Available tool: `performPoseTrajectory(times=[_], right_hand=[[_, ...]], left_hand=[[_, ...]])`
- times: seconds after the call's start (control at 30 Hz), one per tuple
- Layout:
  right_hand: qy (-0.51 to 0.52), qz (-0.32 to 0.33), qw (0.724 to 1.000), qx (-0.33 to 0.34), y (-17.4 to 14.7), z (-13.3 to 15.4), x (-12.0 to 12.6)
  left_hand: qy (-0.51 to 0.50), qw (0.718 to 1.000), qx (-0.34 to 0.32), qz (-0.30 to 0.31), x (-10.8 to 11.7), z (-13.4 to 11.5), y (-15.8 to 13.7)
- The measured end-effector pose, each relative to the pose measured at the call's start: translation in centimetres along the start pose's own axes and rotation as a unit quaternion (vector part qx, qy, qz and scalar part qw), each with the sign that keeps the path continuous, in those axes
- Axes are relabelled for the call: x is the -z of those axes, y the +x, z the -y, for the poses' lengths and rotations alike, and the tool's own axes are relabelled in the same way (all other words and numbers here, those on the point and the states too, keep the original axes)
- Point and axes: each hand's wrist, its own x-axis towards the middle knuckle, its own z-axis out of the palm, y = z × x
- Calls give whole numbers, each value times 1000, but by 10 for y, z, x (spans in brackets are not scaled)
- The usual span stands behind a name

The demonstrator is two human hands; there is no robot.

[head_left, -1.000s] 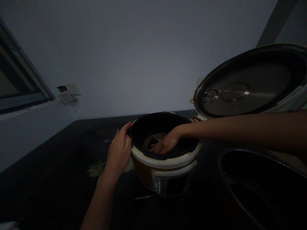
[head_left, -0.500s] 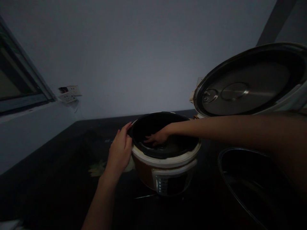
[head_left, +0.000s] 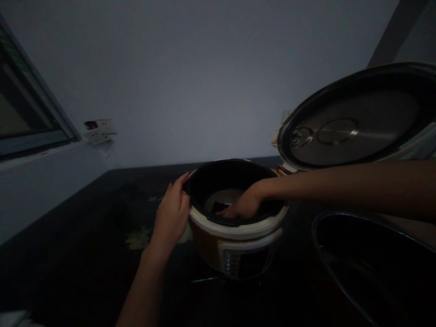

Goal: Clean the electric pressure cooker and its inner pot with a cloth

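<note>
An electric pressure cooker (head_left: 204, 240) with a white rim, brown side and front control panel stands in the middle of the dark counter. My left hand (head_left: 173, 209) grips its left edge, fingers over the rim. Inside, a dark inner pot (head_left: 207, 177) shows a paler, shiny round bottom. My right hand (head_left: 247, 204) reaches into this pot from the right, low by the near wall. Its visible fingers stretch to the left, while the near rim partly hides the fingertips. The hinged lid (head_left: 368, 122) is raised at the right, its metal underside showing.
A large dark vessel with a shiny rim (head_left: 315, 231) sits at the lower right, under my right forearm. Wall sockets (head_left: 102, 131) are at the left, below a window (head_left: 27, 100). A pale patch (head_left: 138, 238) marks the counter left of the cooker.
My right hand has moved right and nearer within the pot, uncovering more of the pot's bottom. My left hand keeps its hold on the cooker's edge.
</note>
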Motion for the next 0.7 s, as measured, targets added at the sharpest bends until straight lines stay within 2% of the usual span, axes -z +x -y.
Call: performPoseTrajectory(times=[0.1, 0.27, 0.47, 0.7], right_hand=[[58, 21, 998, -14, -11, -12, 1], [142, 65, 985, -79, -22, -36, 5], [69, 158, 983, -62, -27, -55, 20], [-26, 102, 992, -75, -36, -63, 32]], left_hand=[[1, 1000, 2, 1, 0, -1, 0], [3, 1000, 2, 4, 0, 0, 0], [9, 1000, 1, -1, 0, 1, 0], [11, 1000, 3, 9, 2, -3, 0]])
